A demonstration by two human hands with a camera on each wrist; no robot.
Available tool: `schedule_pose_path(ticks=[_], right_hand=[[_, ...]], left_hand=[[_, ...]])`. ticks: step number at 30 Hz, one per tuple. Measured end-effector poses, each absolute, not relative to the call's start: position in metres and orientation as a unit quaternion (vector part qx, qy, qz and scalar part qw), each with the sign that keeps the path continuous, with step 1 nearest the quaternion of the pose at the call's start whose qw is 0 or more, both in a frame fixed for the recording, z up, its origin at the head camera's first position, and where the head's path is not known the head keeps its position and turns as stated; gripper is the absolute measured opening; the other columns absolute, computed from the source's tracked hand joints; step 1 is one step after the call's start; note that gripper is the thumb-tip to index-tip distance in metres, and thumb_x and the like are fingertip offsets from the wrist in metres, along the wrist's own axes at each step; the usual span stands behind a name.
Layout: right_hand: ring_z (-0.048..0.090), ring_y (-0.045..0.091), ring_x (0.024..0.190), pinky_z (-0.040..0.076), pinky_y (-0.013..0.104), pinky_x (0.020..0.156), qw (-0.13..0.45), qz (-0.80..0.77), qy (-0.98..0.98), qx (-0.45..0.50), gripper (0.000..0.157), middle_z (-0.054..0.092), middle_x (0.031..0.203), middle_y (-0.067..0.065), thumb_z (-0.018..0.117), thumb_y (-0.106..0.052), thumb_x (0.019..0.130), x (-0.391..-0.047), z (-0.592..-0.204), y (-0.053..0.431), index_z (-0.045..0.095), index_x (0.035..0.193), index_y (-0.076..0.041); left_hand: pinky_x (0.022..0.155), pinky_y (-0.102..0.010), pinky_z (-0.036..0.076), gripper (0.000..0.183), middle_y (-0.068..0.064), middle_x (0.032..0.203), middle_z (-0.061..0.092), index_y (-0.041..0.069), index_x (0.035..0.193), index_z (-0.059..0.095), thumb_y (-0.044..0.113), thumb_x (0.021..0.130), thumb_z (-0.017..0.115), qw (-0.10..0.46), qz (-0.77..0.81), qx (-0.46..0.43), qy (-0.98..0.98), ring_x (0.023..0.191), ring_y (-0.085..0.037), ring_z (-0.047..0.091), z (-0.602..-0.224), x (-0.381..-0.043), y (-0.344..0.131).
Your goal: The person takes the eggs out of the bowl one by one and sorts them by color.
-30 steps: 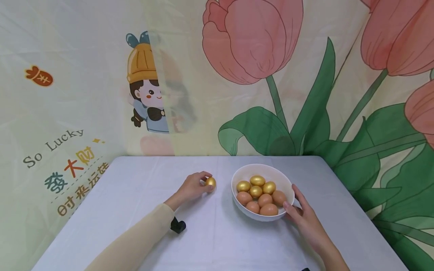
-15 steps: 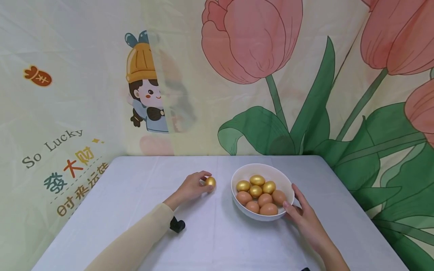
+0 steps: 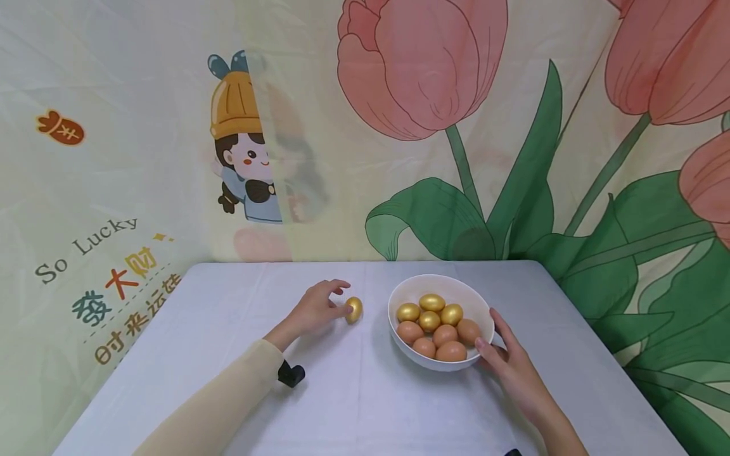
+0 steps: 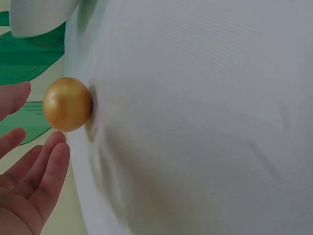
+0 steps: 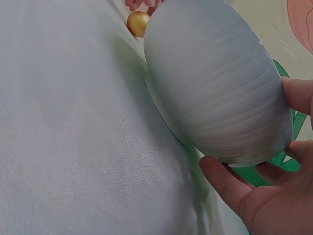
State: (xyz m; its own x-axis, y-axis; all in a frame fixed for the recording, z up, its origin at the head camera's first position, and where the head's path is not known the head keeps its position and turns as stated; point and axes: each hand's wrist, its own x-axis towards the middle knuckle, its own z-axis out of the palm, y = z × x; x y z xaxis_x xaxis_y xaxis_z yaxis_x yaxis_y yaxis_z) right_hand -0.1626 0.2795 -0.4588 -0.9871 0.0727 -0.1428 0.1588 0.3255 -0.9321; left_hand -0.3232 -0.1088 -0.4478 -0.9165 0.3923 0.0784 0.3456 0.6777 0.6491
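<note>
Head view: left hand [image 3: 311,310] wide beside 1 golden egg [image 3: 355,311]
Right hand [image 3: 515,372]: grips bowl [image 5: 220,93]
Golden egg: could roll if nudged

The lone egg [image 3: 354,310] is metallic gold; the bowl [image 5: 215,83] is white, its gold eggs [image 3: 429,322] matching, its brown eggs [image 3: 445,335] plain. The tabletop [image 3: 353,405] is white (faintly bluish), the sleeve [image 3: 219,405] beige, the backdrop [image 3: 308,38] cream, printed with pink tulips [image 3: 424,69] and green leaves [image 3: 439,209].
</note>
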Motion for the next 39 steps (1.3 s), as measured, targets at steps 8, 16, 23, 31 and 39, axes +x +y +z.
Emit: schedule_pose_path(ticks=[8, 16, 23, 31, 39], right_hand=[[0.037, 0.047, 0.153, 0.05, 0.043, 0.111, 0.034, -0.578, 0.813, 0.066, 0.092, 0.006, 0.177, 0.02, 0.06, -0.053, 0.106, -0.162, -0.459, 0.279, -0.002, 0.172, -0.032], [0.038, 0.048, 0.152, 0.049, 0.045, 0.111, 0.035, -0.574, 0.815, 0.069, 0.092, 0.005, 0.177, 0.02, 0.059, -0.054, 0.106, -0.162, -0.458, 0.279, -0.002, 0.172, -0.031], [0.039, 0.047, 0.152, 0.05, 0.043, 0.111, 0.034, -0.577, 0.813, 0.065, 0.091, 0.005, 0.177, 0.02, 0.059, -0.052, 0.107, -0.161, -0.458, 0.279, -0.001, 0.172, -0.031], [0.041, 0.045, 0.151, 0.052, 0.041, 0.11, 0.03, -0.575, 0.816, 0.06, 0.09, 0.006, 0.177, 0.02, 0.059, -0.051, 0.108, -0.161, -0.459, 0.279, 0.0, 0.172, -0.031], [0.041, 0.046, 0.151, 0.051, 0.041, 0.11, 0.031, -0.573, 0.817, 0.062, 0.091, 0.006, 0.177, 0.02, 0.059, -0.053, 0.107, -0.161, -0.461, 0.28, -0.001, 0.172, -0.033]], left_hand=[[0.082, -0.034, 0.062, 0.059, -0.008, 0.133, 0.066, 0.018, 0.147, 0.061, 0.026, 0.094, 0.084, 0.012, 0.37, 0.232, 0.899, 0.096, -0.017, 0.072, -0.415, -0.318, -0.099], [0.086, -0.031, 0.063, 0.061, -0.005, 0.136, 0.064, 0.02, 0.149, 0.059, 0.025, 0.094, 0.084, 0.017, 0.401, 0.269, 0.875, 0.1, -0.015, 0.072, -0.397, -0.313, -0.074], [0.09, -0.028, 0.062, 0.062, -0.006, 0.139, 0.063, 0.019, 0.152, 0.057, 0.024, 0.095, 0.083, 0.038, 0.415, 0.301, 0.858, 0.105, -0.015, 0.072, -0.388, -0.308, -0.044], [0.089, -0.026, 0.061, 0.062, -0.007, 0.14, 0.062, 0.017, 0.151, 0.057, 0.022, 0.095, 0.083, 0.067, 0.442, 0.323, 0.834, 0.102, -0.012, 0.072, -0.388, -0.301, -0.012], [0.089, -0.022, 0.059, 0.061, -0.007, 0.14, 0.063, 0.018, 0.151, 0.057, 0.022, 0.096, 0.082, 0.09, 0.428, 0.346, 0.83, 0.099, -0.007, 0.072, -0.394, -0.297, 0.017]])
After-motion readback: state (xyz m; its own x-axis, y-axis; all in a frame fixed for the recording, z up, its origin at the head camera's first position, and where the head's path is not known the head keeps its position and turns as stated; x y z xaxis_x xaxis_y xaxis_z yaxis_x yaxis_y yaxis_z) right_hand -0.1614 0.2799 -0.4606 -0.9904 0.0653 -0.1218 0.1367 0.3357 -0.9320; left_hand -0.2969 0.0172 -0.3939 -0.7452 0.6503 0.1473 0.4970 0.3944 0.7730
